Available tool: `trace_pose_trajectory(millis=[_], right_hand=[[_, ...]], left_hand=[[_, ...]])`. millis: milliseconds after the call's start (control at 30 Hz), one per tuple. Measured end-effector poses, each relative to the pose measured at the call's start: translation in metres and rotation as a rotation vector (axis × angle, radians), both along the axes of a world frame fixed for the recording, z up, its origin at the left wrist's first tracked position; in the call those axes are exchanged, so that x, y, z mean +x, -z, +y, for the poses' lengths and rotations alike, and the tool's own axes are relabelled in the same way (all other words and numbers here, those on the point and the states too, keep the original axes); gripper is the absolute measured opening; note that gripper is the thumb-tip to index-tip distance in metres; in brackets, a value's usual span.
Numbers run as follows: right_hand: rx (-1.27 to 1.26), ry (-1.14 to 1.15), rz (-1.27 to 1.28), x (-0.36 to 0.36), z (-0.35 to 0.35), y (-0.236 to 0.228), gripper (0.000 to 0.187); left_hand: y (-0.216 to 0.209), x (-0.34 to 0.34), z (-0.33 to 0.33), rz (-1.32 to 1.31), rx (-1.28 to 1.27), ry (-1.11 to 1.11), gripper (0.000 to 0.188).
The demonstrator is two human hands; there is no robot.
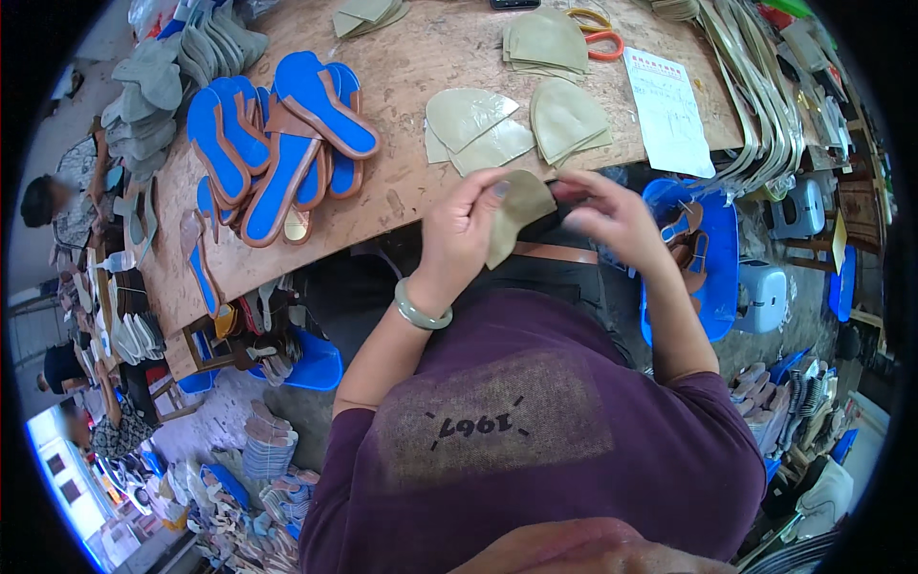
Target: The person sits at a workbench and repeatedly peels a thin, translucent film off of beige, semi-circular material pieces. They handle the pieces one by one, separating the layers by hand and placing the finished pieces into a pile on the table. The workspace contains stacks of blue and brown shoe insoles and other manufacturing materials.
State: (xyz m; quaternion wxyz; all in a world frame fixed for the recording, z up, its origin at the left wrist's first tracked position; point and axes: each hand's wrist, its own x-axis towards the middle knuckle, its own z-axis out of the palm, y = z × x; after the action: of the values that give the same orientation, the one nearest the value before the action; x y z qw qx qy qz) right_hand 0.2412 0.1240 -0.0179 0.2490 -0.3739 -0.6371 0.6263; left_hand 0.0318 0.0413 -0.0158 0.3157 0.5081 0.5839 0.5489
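My left hand (457, 225) pinches a khaki curved piece of thin sheet (521, 206) between thumb and fingers, just off the front edge of the table. Close to the piece's right edge is my right hand (612, 215), its fingers smeared by motion; whether it grips anything I cannot tell. On the tabletop ahead lie similar khaki pieces: a loose pair of stacks, one partly under clear film (470, 120) and one to its right (569, 117). A taller khaki stack (545, 40) sits farther back, beside orange-handled scissors (602, 45).
Blue-topped sandal soles with brown edges (277, 182) are heaped on the table (402, 206) at left. A written paper sheet (666, 110) and long strips (755, 86) lie at right. A blue bin (722, 287) with shoe parts stands below right. Another person (81, 191) is at far left.
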Motion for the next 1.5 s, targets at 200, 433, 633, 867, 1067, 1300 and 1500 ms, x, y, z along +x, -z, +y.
trace_pose_trajectory(millis=[200, 433, 633, 867, 1067, 1300, 1500], right_hand=[[0.022, 0.070, 0.038, -0.032, 0.013, -0.019, 0.012], [0.572, 0.348, -0.320, -0.011, 0.088, -0.002, 0.028], [1.181, -0.062, -0.204, -0.086, 0.065, -0.008, 0.043], [1.251, -0.512, -0.531, -0.125, 0.081, 0.007, 0.034], [1.285, -0.323, 0.046, -0.116, 0.054, 0.002, 0.027], [0.366, -0.043, 0.107, -0.108, 0.014, -0.023, 0.016], [0.001, 0.024, 0.250, -0.110, 0.008, -0.015, 0.016]], left_hand=[[0.005, -0.002, 0.018, -0.303, -0.104, -0.008, 0.023], [0.016, -0.026, 0.018, -0.272, 0.051, -0.125, 0.027], [0.023, -0.042, 0.024, -0.106, 0.078, -0.232, 0.027], [0.019, -0.045, 0.011, -0.578, -0.092, -0.118, 0.036], [0.008, -0.056, 0.019, -0.948, -0.108, -0.072, 0.037], [0.009, -0.026, 0.011, -0.146, 0.123, -0.044, 0.038], [-0.002, -0.018, 0.003, 0.270, 0.088, -0.080, 0.043]])
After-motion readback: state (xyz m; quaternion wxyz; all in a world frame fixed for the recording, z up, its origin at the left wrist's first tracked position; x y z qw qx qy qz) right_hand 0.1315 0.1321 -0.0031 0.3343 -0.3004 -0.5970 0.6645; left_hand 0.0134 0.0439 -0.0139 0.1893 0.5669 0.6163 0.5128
